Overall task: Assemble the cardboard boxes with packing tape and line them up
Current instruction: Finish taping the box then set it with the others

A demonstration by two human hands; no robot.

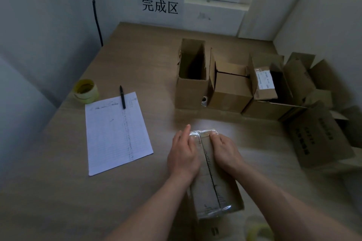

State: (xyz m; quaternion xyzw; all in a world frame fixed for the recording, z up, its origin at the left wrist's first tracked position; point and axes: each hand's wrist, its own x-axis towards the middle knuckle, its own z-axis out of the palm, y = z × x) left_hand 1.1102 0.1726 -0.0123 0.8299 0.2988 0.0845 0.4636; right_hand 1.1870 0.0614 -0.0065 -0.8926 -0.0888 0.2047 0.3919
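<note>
Overall, the wooden table [137, 60] carries all items, with a wall sign [160, 7] behind it. At the far right, a row of open cardboard boxes [231, 88] stands side by side, 3 of them upright and touching, with further loose boxes [321, 139] tilted at the right end. Left of centre lies 1 lined sheet of paper [117, 133], and 1 black pen [122, 97] rests across its top edge. Near the table's front, the box being assembled [212, 188] lies with its taped seam facing up, clear tape running along the centre line. Left hand [183, 154] rests flat on the left flap, fingers straight and pressing down. Right hand [227, 149] presses the right flap, fingertips bent over the far edge; whether they grasp it cannot be told. A yellowish tape roll [86, 91] sits near the left wall, well apart from the hands.
</note>
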